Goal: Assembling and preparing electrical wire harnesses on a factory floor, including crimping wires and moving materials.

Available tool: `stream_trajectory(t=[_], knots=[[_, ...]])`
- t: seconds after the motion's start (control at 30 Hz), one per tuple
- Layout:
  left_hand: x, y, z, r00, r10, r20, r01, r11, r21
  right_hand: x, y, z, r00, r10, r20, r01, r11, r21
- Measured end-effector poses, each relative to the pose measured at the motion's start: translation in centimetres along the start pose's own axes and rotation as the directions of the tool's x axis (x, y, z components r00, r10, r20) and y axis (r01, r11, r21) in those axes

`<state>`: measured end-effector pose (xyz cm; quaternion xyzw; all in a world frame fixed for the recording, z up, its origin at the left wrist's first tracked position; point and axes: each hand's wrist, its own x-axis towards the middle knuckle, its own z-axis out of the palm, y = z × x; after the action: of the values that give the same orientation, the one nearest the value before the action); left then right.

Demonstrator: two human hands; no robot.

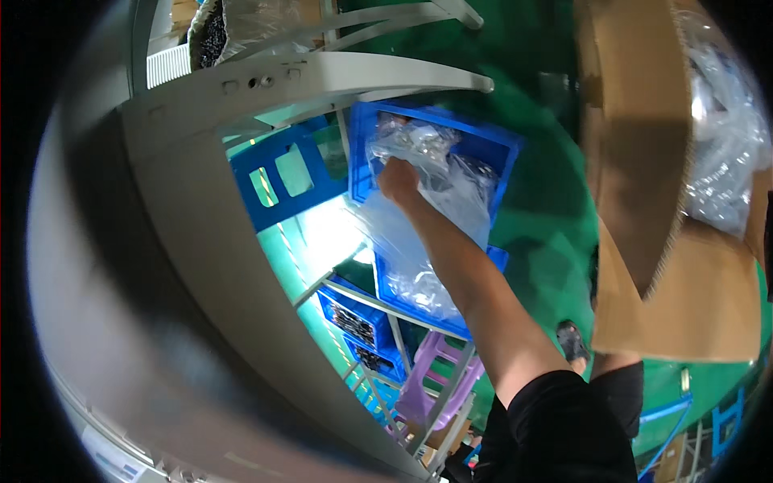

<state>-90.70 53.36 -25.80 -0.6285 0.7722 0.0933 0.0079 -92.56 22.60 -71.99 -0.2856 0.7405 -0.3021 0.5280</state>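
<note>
My left hand (pixel 398 179) reaches down from the lower right, its fingers closed on the gathered edge of a clear plastic bag (pixel 431 165). Small, shiny wrapped items show in the bag, too blurred to name. The bag lies in a blue plastic crate (pixel 493 145) on the floor. Loose translucent plastic (pixel 411 221) drapes from under the hand and forearm over the crate's near side. Below it, a second blue crate (pixel 435 318) holds more clear plastic. My right hand is out of view.
At right, a large open cardboard box (pixel 644 145) holds clear plastic bags (pixel 721 137). A pale machine frame (pixel 209 201) fills the left. A blue stool (pixel 270 173), blue bins of dark parts (pixel 354 322) and a purple stool (pixel 435 378) stand near a metal rack.
</note>
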Motion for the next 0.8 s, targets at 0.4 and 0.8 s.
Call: stream_trajectory(t=[0.4,0.8], knots=[[-0.4,-0.4,-0.2,0.953,0.141,-0.269,-0.223,0.926,-0.304,-36.5,6.2,-21.6,0.975,-0.043,-0.219,0.055,0.997,0.049],[-26.8,-0.6,-11.3,0.914,-0.038,0.403,0.382,-0.250,-0.890,-73.9,-9.9,-27.8,0.708,-0.086,0.701,0.015,0.994,0.107]])
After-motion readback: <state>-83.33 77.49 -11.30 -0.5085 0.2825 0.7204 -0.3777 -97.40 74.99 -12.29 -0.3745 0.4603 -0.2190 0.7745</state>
